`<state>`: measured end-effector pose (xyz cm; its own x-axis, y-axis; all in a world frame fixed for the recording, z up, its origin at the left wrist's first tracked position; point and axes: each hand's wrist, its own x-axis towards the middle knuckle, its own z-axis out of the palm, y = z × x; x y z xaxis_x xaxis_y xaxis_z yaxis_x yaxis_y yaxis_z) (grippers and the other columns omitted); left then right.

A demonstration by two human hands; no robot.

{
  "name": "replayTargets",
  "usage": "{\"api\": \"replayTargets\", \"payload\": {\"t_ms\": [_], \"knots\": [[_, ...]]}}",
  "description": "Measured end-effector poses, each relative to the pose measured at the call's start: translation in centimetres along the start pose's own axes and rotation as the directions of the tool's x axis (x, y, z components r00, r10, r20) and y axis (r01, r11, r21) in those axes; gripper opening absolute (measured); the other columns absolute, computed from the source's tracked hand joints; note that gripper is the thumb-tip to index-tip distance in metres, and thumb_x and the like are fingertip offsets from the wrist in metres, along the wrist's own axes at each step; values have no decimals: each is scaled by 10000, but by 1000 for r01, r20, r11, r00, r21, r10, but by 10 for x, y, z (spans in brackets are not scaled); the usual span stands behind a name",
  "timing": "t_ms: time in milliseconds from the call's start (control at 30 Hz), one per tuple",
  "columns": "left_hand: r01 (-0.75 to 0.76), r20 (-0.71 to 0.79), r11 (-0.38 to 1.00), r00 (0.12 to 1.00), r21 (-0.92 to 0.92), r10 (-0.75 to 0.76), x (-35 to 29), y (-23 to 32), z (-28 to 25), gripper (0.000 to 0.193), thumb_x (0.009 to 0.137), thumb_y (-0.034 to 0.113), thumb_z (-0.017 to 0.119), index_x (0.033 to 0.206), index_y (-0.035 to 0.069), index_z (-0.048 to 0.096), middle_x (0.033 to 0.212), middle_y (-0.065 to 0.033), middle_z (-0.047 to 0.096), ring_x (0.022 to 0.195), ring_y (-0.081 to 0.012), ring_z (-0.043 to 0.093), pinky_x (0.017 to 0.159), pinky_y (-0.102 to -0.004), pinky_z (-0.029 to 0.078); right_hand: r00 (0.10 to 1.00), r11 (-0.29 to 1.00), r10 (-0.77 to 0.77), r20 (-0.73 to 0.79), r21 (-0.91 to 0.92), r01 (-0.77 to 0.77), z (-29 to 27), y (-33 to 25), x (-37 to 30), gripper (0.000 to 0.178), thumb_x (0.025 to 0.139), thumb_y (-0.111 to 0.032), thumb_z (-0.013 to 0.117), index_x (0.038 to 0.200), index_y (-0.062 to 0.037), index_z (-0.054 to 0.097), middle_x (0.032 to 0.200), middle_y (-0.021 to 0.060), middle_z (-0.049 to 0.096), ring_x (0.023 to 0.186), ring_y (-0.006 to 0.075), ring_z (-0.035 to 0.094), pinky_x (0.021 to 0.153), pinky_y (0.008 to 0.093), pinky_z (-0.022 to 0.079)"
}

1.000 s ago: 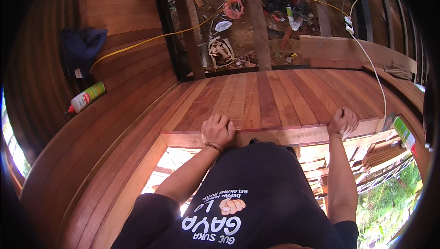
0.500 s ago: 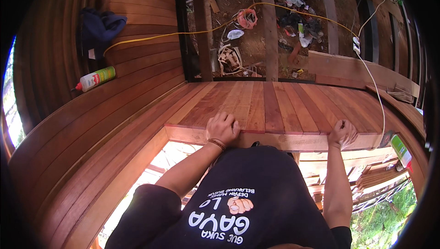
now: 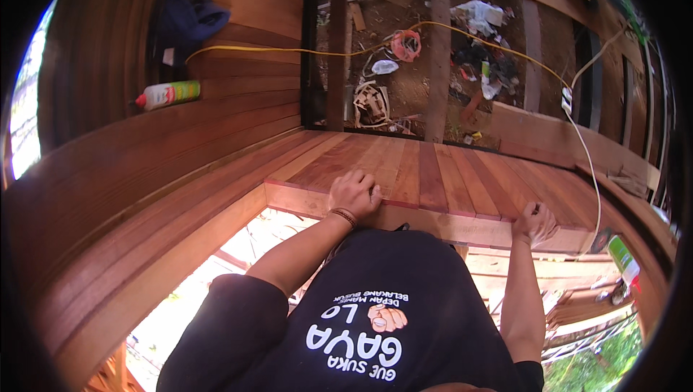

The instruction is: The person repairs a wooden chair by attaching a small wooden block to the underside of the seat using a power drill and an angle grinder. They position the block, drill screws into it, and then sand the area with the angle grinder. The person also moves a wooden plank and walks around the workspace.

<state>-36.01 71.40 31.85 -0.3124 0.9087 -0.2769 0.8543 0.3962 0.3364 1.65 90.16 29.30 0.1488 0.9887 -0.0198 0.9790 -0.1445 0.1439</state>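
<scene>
Reddish-brown boards (image 3: 455,179) lie side by side in front of me, with a pale timber edge (image 3: 433,220) along their near side. My left hand (image 3: 355,196), a bracelet at its wrist, rests with curled fingers on the boards just over that edge. Farther right, my right hand (image 3: 534,224) is closed like a fist against the same edge. Whatever either hand might hold is hidden inside the fingers. Past my right hand, a dark round thing (image 3: 599,240) sits at the edge's end, beside a green-and-white bottle (image 3: 624,259) with a red tip.
On the boarding at left lie a red-tipped glue bottle (image 3: 170,94) and a dark blue cloth (image 3: 191,20). A yellow cord (image 3: 289,51) crosses to a white connector (image 3: 567,99), from which a white cable (image 3: 592,168) hangs. Beyond, bare joists (image 3: 438,60) span littered ground with a bag of wood offcuts (image 3: 370,105).
My view has tilted slightly, so the surroundings appear shifted, mostly to the right at the far side. Both hands keep nearly the same places on the boards, still curled.
</scene>
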Motion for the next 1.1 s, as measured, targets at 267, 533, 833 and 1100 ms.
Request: {"api": "replayTargets", "payload": {"t_ms": [267,533,833,1100], "knots": [[7,-87,1000,996,-12,-8,-11,-9,0,211,810,326,583,797,122,635,869,-85,627,887,-260,618,740,-409,472,997,999,48,61,20,-50,-24,-14,-6,314,834,-396,523,823,-133,695,950,96,693,993,300,577,982,452,338],[37,-66,998,997,-42,-40,-6,-14,18,248,826,351,562,814,123,661,868,-92,644,883,-277,627,775,-431,482,997,992,-77,-22,96,78,-12,0,-4,291,804,-407,572,680,-173,693,756,110,689,776,317,618,809,458,402],[-16,-112,999,993,31,19,-3,-7,20,184,774,306,569,747,136,636,852,-65,636,846,-281,611,718,-447,467,988,983,133,79,115,-142,-31,-9,0,289,803,-337,521,859,-137,722,1001,80,703,1110,254,546,1169,511,170],[-63,-81,997,994,54,67,-7,-5,18,192,780,234,513,772,113,661,856,-84,643,847,-319,614,734,-440,496,956,945,145,256,250,-211,-54,-1,-6,415,860,-405,484,1030,-99,708,1111,69,679,1221,221,477,1196,480,57]]}}
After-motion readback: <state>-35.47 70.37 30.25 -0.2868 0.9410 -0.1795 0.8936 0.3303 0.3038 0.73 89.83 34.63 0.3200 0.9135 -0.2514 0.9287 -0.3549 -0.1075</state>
